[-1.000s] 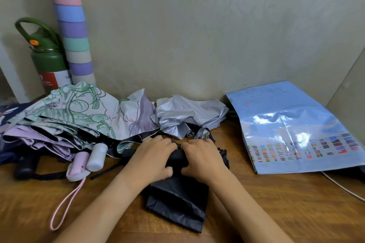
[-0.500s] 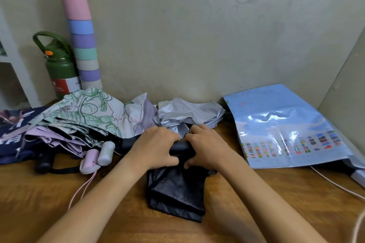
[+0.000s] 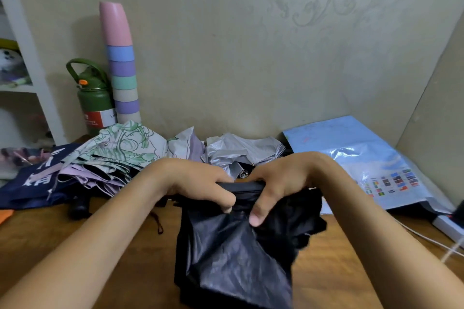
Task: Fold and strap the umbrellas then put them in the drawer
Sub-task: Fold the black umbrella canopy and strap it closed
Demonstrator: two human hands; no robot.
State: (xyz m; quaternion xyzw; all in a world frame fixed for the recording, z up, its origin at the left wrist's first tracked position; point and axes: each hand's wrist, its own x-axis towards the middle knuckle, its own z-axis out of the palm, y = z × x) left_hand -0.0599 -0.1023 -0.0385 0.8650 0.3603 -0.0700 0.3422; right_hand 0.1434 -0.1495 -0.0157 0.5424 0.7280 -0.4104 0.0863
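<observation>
Now we note both hands, left hand (image 3: pixel 198 183) and right hand (image 3: pixel 278 183), gripping the black umbrella (image 3: pixel 236 253), shaft running left-right, canopy hanging toward us, lifted higher than before.

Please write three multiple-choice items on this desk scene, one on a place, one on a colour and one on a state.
1. Where does the green bottle stand?
A. left of the stacked cups
B. on the blue map sheet
C. by the power strip

2. What colour is the top cup of the stack?
A. green
B. pink
C. black

3. How is the black umbrella held?
A. by neither hand
B. by the left hand only
C. by both hands

Answers: 1 A, the bottle stands against the wall just left of the stack. 2 B, the top cup is pink. 3 C, the left hand and the right hand each curl around its shaft.
</observation>
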